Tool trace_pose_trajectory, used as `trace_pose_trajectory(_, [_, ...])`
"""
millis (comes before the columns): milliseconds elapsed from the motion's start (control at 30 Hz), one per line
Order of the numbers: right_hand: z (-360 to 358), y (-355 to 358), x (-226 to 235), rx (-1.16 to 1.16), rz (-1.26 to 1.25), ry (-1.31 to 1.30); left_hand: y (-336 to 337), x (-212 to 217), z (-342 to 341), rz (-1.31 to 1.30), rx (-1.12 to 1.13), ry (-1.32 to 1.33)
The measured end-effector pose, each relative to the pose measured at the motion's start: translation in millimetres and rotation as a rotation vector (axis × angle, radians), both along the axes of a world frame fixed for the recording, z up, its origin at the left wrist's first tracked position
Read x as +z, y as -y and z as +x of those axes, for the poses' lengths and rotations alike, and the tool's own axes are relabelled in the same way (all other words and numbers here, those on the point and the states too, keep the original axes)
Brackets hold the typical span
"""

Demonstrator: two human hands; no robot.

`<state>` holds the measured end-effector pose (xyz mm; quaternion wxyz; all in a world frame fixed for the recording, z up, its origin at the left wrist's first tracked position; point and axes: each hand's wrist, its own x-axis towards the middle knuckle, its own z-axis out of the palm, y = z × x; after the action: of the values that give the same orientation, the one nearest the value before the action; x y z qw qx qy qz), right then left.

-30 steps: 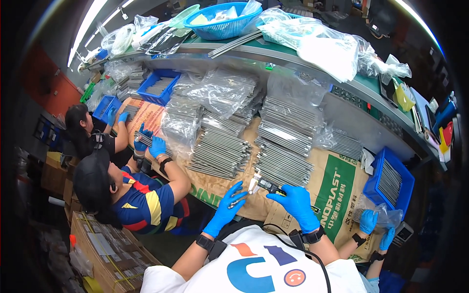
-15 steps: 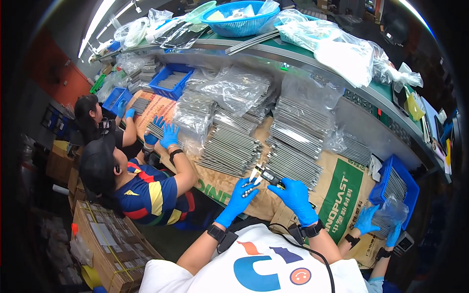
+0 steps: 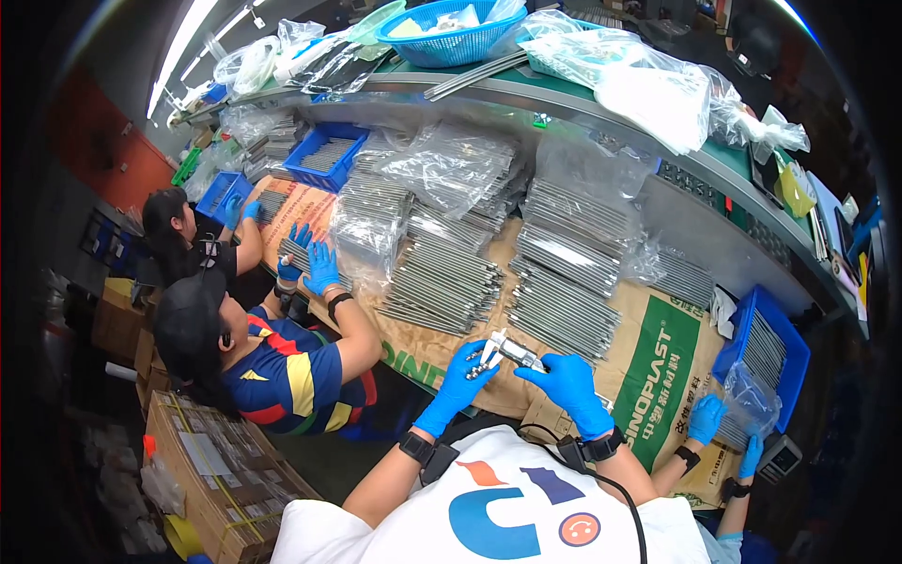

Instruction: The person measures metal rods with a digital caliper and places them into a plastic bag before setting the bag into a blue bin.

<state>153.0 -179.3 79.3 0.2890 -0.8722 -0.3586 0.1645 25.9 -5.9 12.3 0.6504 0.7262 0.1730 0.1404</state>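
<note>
My left hand, in a blue glove, is closed round several shiny metal rods, whose ends show at the fingertips; their length is hidden. My right hand, also gloved in blue, grips a caliper by its far end. The caliper's jaws point toward my left hand, right beside the rod ends. Whether they touch a rod, I cannot tell. Just beyond my hands lie a left stack of metal rods and a right stack of metal rods, on brown paper sacking.
A co-worker's gloved hands hold rods at the left, with another person beyond. At the right, another person's gloved hand is near a blue bin of rods. A raised shelf runs across the back, carrying a blue basket.
The caliper has turned over in my right hand: its dark display faced up before, and a silvery side shows now. Its jaws have moved slightly. At the right, the other person's hands have shifted.
</note>
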Motion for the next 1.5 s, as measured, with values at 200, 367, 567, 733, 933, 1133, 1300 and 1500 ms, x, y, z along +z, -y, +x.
trace_pose_trajectory(200, [-3.4, 9.1, 3.6, 0.006, -0.03, 0.01, 2.1, -9.6, -6.5, 0.047, -0.052, 0.01])
trace_pose_trajectory(367, [-2.5, 15.2, 11.1, -0.032, 0.001, 0.037, 4.3, 8.4, -10.0, -0.068, -0.103, -0.005])
trace_pose_trajectory(567, [5.6, 15.5, 18.9, -0.042, 0.077, 0.088, -8.0, 17.2, -22.5, -0.062, -0.131, -0.024])
trace_pose_trajectory(733, [17.4, -2.5, 16.6, -0.036, 0.075, 0.159, -4.7, 22.6, -20.3, -0.136, -0.126, -0.002])
trace_pose_trajectory(933, [9.6, -30.7, 6.0, 0.037, 0.181, 0.233, -10.4, -15.0, -1.5, 0.23, -0.11, 0.029])
trace_pose_trajectory(1133, [8.7, -20.3, 2.0, -0.031, 0.066, 0.05, -11.1, -10.6, 6.2, 0.004, 0.037, 0.055])
trace_pose_trajectory(1300, [-0.6, -9.5, -7.7, -0.011, 0.07, 0.013, -4.9, -0.1, 7.3, 0.042, 0.035, 0.017])
trace_pose_trajectory(1500, [-1.7, -5.0, -11.6, -0.006, 0.038, 0.002, -4.5, -3.3, 2.9, 0.038, -0.006, -0.016])
